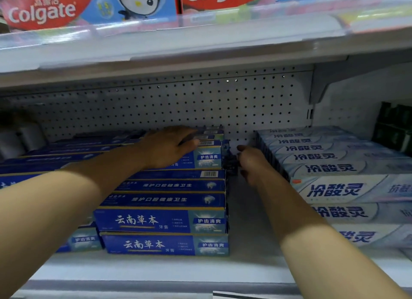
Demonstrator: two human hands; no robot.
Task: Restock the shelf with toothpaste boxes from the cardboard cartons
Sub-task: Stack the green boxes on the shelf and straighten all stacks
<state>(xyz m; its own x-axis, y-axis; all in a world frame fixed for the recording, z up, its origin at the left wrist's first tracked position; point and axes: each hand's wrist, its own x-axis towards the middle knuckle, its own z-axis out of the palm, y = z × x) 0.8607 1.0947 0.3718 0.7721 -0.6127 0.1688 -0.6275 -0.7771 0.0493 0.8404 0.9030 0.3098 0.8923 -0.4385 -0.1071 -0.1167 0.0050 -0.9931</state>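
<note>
Dark blue toothpaste boxes [165, 220] stand stacked in rows on the white shelf [245, 267], left of centre. My left hand [166, 148] rests flat on the top rear blue box [207, 159], fingers stretched toward the back. My right hand [252, 165] reaches into the narrow gap right of the blue stack, its fingers curled against the end of a blue box [229, 162]; whether it grips the box is hidden. No cardboard carton is in view.
Pale blue-white toothpaste boxes [334, 189] fill the shelf's right side. A perforated back panel [178, 107] closes the rear. The upper shelf [156, 53] overhangs, carrying Colgate boxes [44, 11]. Dark green boxes [394, 129] sit far right.
</note>
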